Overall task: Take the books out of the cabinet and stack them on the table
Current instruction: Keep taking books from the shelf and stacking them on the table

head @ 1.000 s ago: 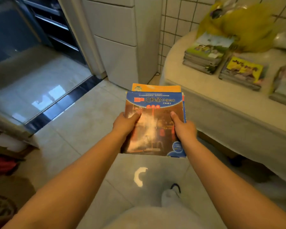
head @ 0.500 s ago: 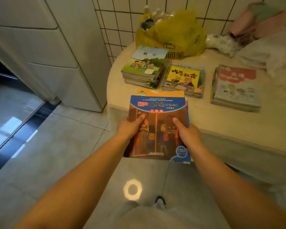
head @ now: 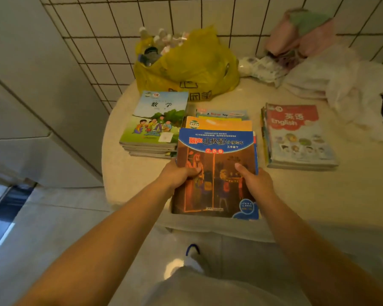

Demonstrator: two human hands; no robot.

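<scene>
Over the table [head: 318, 195] edge, both forearms reach forward: left hand [head: 178, 173] and right hand [head: 255, 181] grip a small book stack [head: 217, 173] by its sides (thumbs on top). Beyond lie three book piles: maths [head: 155, 122], middle [head: 223, 114], English [head: 296, 135].

Two hands, the left hand [head: 179, 174] and the right hand [head: 254, 181], grip one bundle of books [head: 217, 171] showing two covers, blue over orange. On the desk [head: 341, 191] lie three book stacks: one [head: 154, 122] left of the bundle, one [head: 223, 113] behind it, one [head: 296, 135] to its right. One yellow bag [head: 192, 62] sits behind the stacks.
</scene>
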